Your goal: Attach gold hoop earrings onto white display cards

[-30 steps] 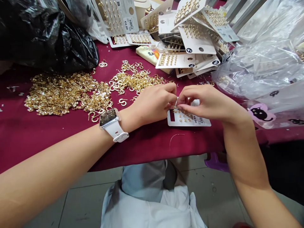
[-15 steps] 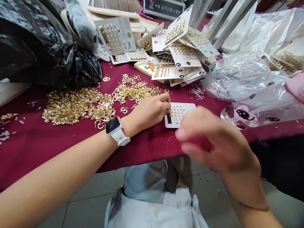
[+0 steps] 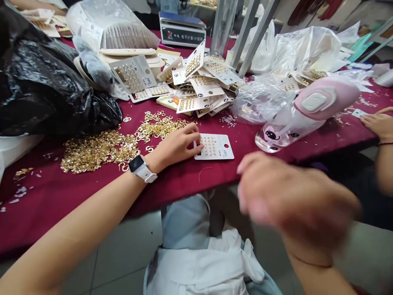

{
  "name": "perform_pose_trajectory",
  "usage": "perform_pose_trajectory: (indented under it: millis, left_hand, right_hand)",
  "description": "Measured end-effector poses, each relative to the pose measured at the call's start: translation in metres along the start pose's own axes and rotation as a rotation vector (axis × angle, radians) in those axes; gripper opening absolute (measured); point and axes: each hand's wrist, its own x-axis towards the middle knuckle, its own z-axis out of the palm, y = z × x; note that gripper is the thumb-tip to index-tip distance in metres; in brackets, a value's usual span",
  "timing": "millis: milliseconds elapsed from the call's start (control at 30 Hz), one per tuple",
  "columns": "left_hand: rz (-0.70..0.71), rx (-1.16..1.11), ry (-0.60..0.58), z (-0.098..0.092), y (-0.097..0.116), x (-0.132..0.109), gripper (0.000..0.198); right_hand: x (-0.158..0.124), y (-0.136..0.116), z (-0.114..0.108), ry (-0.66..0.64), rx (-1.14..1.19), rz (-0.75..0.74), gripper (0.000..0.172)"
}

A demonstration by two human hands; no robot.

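A white earring card [image 3: 214, 146] with rows of small gold studs lies flat on the maroon tablecloth [image 3: 61, 205]. My left hand [image 3: 176, 147] grips the card's left edge between thumb and fingertips, and a white smartwatch [image 3: 136, 164] sits on that wrist. Left of the hand spreads a heap of loose gold hook-shaped earring parts [image 3: 101, 151]. My right hand [image 3: 294, 200] hangs blurred past the table's front edge, well to the right of the card. Its fingers are curled, and I cannot see whether anything is in them.
A stack of earring cards [image 3: 204, 86] lies at the back, between a black plastic bag [image 3: 46, 86] and a clear plastic bag [image 3: 264, 100]. A pink cat-print bottle [image 3: 307, 108] lies to the right. A co-worker's hand [image 3: 379, 125] rests at the far right edge.
My right hand has left the card and moved down and to the right, blurred. The view has tilted up, showing more of the table's far side. My left hand stays at the card.
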Motion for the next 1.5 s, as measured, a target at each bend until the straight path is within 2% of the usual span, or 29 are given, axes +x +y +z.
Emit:
perform_pose_trajectory:
  millis: [33,67,100,200,300,433,567,667,800,867,1100,1167,1233,1333,1400,1500]
  left_hand:
    - [0.0,-0.002,0.004,0.0,0.0,0.0,0.024]
    - [0.004,0.001,0.011,-0.001,0.0,0.0,0.024]
    - [0.014,0.008,0.02,-0.001,0.001,0.001,0.024]
    - [0.053,0.056,0.024,-0.002,0.001,0.001,0.025]
    - [0.07,0.105,0.002,-0.002,0.001,0.002,0.026]
    - [0.065,0.125,-0.019,-0.002,0.0,0.002,0.026]
    - [0.039,0.113,-0.044,-0.002,0.001,0.003,0.026]
    - [0.036,0.102,-0.053,-0.002,0.001,0.003,0.026]
    - [0.036,0.081,-0.052,-0.002,-0.002,0.002,0.025]
    - [0.033,0.082,-0.047,0.0,-0.003,0.002,0.025]
    - [0.087,0.104,-0.046,0.002,-0.004,0.001,0.027]
    - [0.095,0.104,-0.054,0.003,-0.003,0.001,0.027]
    - [0.088,0.111,-0.055,0.003,-0.003,0.002,0.027]
    - [0.081,0.15,-0.059,0.005,-0.001,0.002,0.029]
    - [0.072,0.183,-0.063,0.005,0.001,0.002,0.03]
    - [0.051,0.208,-0.073,0.006,0.006,0.003,0.032]
  right_hand:
    - [0.006,0.02,0.002,0.014,-0.024,0.0,0.011]
    - [0.01,0.042,0.004,0.133,-0.129,0.044,0.01]
    - [0.013,0.065,0.007,0.164,-0.238,0.109,0.012]
    - [0.008,0.121,0.018,0.07,-0.471,0.286,0.017]
    - [-0.004,0.144,0.028,0.07,-0.576,0.293,0.016]
    - [-0.008,0.14,0.031,0.086,-0.595,0.284,0.016]
    - [0.007,0.135,0.025,0.017,-0.566,0.389,0.015]
    - [0.035,0.138,0.022,-0.079,-0.586,0.452,0.022]
    - [0.076,0.151,0.026,-0.315,-0.627,0.352,0.024]
    - [0.087,0.156,0.031,-0.374,-0.666,0.348,0.024]
    - [0.077,0.153,0.041,-0.367,-0.779,0.357,0.022]
    - [0.076,0.154,0.041,-0.325,-0.783,0.344,0.017]
    - [0.077,0.155,0.039,-0.217,-0.662,0.364,0.01]
    - [0.075,0.152,0.035,0.033,-0.316,0.399,0.005]
    - [0.071,0.144,0.034,0.173,-0.097,0.367,0.004]
    - [0.061,0.127,0.041,0.193,0.154,0.289,0.004]
